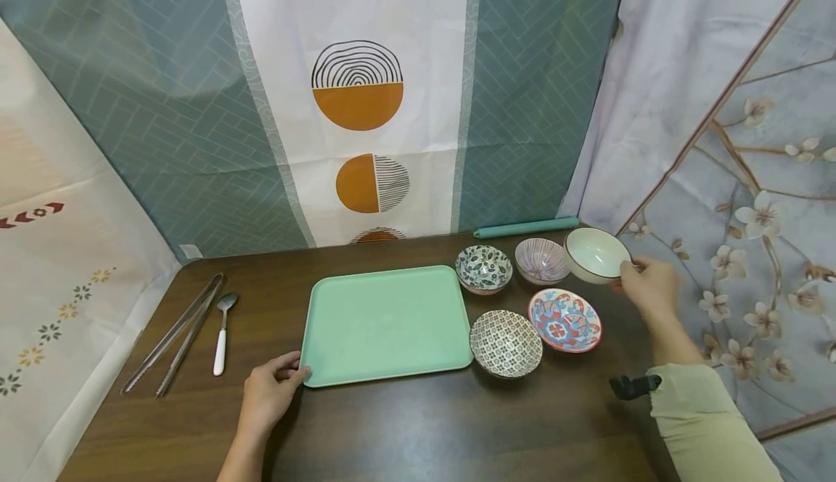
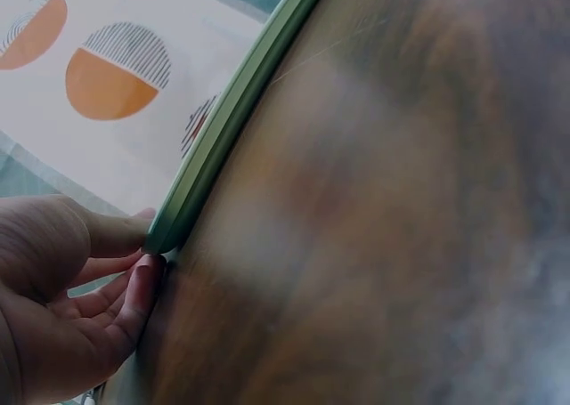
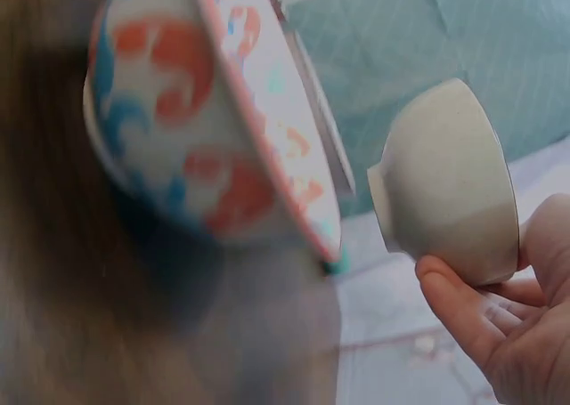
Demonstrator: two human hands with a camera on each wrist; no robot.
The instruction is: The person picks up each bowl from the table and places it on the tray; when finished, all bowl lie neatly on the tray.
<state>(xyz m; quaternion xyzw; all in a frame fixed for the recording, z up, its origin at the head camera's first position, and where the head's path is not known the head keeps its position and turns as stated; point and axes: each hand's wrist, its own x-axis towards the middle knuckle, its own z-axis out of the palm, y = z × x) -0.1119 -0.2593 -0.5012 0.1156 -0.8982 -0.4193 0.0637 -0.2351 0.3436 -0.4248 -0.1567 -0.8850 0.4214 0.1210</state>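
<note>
My right hand [image 1: 649,286] grips a cream-white bowl with a thin brown rim [image 1: 597,253] by its right side, thumb near the rim. In the right wrist view the bowl's plain outer wall and foot [image 3: 445,182] show, fingers [image 3: 454,303] beneath. My left hand [image 1: 271,387] pinches the near left corner of a flat mint-green tray [image 1: 388,322]; the left wrist view shows thumb and fingers on either side of the tray's edge [image 2: 209,147]. Close to the right hand are a red-and-blue patterned bowl [image 1: 564,321] and a purple-striped bowl [image 1: 542,260].
A leaf-patterned bowl [image 1: 484,268] and a brown-dotted bowl [image 1: 506,344] stand along the tray's right side. Metal tongs [image 1: 176,333] and a white-handled spoon [image 1: 222,333] lie at the left. A teal rolled tube [image 1: 525,228] lies along the back edge before the curtain.
</note>
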